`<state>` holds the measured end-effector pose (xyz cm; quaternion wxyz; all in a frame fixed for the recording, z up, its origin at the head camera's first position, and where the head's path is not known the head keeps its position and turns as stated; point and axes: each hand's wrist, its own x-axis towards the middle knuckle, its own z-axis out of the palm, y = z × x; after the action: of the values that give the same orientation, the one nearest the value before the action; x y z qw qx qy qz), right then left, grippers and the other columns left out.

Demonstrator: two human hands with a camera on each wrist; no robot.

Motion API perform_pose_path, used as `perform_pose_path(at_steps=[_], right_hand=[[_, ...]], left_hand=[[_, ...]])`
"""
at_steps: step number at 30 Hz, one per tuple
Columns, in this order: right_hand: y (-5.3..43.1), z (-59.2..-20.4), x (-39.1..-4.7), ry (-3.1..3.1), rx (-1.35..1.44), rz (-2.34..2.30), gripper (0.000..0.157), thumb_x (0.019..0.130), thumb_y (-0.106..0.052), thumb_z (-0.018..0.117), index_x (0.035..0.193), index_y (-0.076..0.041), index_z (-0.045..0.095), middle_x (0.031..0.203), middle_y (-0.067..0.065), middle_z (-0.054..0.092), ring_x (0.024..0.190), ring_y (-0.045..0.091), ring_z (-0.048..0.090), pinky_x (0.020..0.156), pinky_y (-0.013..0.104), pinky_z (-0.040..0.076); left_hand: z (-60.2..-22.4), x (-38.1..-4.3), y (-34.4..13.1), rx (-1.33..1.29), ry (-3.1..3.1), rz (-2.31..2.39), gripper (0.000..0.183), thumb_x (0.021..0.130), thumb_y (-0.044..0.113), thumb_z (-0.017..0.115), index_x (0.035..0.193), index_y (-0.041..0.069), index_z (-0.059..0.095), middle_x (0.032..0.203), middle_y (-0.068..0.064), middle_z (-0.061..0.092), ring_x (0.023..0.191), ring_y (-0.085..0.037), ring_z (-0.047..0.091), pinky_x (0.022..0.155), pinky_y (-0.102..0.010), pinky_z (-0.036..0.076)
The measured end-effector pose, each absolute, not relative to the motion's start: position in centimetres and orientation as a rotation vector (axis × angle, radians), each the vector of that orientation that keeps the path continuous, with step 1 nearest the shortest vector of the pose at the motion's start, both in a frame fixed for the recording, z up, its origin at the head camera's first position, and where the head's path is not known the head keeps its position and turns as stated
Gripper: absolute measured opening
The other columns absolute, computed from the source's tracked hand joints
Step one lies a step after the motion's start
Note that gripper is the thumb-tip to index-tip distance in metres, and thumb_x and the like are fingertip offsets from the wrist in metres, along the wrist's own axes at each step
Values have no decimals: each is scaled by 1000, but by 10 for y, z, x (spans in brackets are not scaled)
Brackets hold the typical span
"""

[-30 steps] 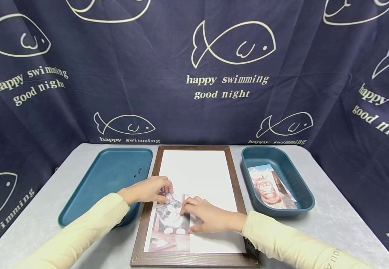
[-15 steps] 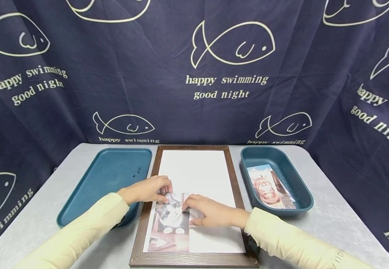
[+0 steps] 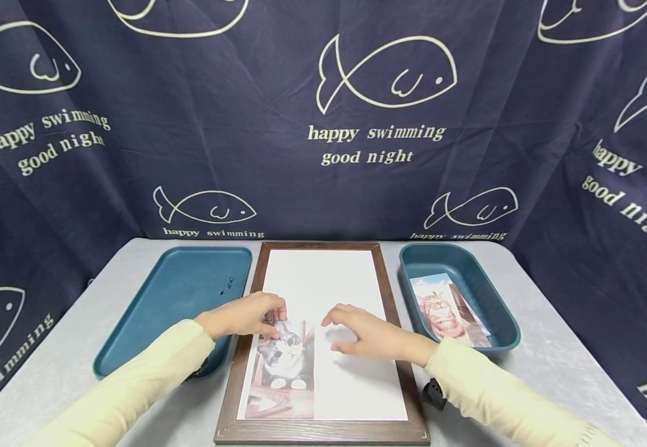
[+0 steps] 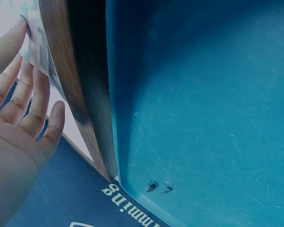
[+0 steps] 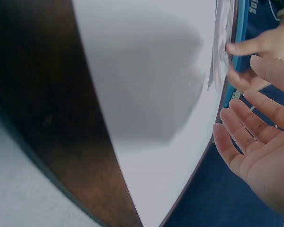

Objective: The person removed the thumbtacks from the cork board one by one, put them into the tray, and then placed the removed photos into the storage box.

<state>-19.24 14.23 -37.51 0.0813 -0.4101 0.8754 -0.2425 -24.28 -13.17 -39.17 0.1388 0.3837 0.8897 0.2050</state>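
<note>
A photo print of a grey-and-white cat (image 3: 287, 379) lies over the lower left of the white panel (image 3: 323, 282) inside a brown wooden frame (image 3: 323, 430). My left hand (image 3: 251, 313) pinches the print near its top left; in the left wrist view the thumb (image 4: 12, 42) is on its face and the fingers are at its edge. To the right of the print, my right hand (image 3: 371, 332) hovers over bare white panel. Its fingers are loosely spread and hold nothing, as the right wrist view also shows.
Left of the frame is a flat blue tray (image 3: 172, 298) with several small dark bits (image 3: 227, 286). On the right stands a deeper blue bin (image 3: 488, 292) holding photo prints, an orange cat (image 3: 443, 316) uppermost. A dark blue curtain (image 3: 279, 155) hangs behind the grey table (image 3: 541, 347).
My right hand has let go of the print's right edge and moved up and to the right. My left hand stays at the print's top left, and the print lies about where it was.
</note>
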Motion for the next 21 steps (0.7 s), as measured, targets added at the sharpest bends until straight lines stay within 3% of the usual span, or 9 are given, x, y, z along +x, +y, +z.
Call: perform_pose_path(at_steps=[10,21], right_hand=[[166,-372,-203,2715,-1242,-774,33,84,-15,64,113,-4,55,110,9,59,100,23,55,86,35,45],[193,-362,-213,2775,-1110,-795,35,85,-18,63,116,-5,54,114,9,59,102,24,55,84,37,46]], left_hand=[[-392,-243,-132,1137,2583,558,21,78,21,71,94,16,60,86,6,57,75,-7,53,68,-21,45],[-394,-246,-133,1152,2546,581,22,79,20,70,97,12,61,89,3,56,76,-8,51,69,-21,45]])
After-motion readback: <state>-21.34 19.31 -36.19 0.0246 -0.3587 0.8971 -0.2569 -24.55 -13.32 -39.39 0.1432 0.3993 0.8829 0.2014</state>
